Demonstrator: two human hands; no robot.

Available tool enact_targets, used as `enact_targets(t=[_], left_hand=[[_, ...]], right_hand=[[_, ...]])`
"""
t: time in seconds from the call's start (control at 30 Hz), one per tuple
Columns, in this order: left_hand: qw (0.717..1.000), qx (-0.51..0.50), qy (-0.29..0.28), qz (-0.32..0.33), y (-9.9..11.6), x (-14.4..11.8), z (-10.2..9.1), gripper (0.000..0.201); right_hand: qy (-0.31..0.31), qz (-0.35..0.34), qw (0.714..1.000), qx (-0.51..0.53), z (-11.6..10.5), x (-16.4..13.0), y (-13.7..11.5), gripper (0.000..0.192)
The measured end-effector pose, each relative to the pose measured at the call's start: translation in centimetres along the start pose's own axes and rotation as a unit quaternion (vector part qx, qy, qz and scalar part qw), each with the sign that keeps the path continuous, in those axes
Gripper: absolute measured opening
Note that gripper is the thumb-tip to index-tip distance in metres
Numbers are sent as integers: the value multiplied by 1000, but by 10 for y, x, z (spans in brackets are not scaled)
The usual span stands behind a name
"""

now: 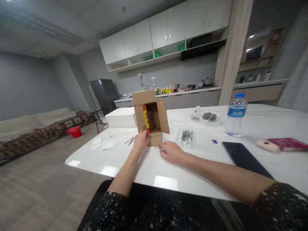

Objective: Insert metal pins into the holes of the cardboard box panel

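A small open cardboard box with a red and yellow label stands on its side on the white table, its opening towards me. My left hand grips the box's lower left edge. My right hand lies flat on the table just right of the box, its fingers on a small metal piece. A clear bag of metal parts lies just beyond my right hand.
Thin metal rods and small plastic bags lie left of the box. A white box stands behind. To the right are a water bottle, a black tablet and a red book.
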State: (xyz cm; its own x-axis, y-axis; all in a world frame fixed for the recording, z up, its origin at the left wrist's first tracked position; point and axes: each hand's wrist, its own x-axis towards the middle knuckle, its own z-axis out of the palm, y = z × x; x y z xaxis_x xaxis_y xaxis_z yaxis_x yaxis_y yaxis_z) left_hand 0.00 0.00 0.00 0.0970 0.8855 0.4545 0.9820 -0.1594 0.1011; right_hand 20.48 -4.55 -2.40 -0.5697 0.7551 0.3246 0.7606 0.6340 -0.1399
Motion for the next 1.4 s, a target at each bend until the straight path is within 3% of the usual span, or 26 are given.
enact_targets(t=[0.5,0.6,0.7,0.8,0.87,1.03,1.4], left_hand=[[999,-8,0,-35,9,-4,-11,14],[997,-35,49,-45,8,-3,-12,8],[987,-81,133,-32,8,-2,-13,4],[969,-138,203,17,9,-2,-13,7],[959,-174,215,64,10,-2,-12,8],[952,-214,166,143,12,-2,-6,11],[965,-205,52,155,5,1,12,15]], right_hand=[[-11,20,1000,19,-7,-2,-4,31],[-16,20,1000,16,-7,-2,-5,31],[-16,20,1000,12,-7,-2,-5,31],[-14,21,1000,13,-7,-2,-5,32],[-15,22,1000,13,-8,-2,-5,32],[-20,22,1000,10,-11,-3,-6,31],[-19,15,1000,6,-8,-2,-4,31]])
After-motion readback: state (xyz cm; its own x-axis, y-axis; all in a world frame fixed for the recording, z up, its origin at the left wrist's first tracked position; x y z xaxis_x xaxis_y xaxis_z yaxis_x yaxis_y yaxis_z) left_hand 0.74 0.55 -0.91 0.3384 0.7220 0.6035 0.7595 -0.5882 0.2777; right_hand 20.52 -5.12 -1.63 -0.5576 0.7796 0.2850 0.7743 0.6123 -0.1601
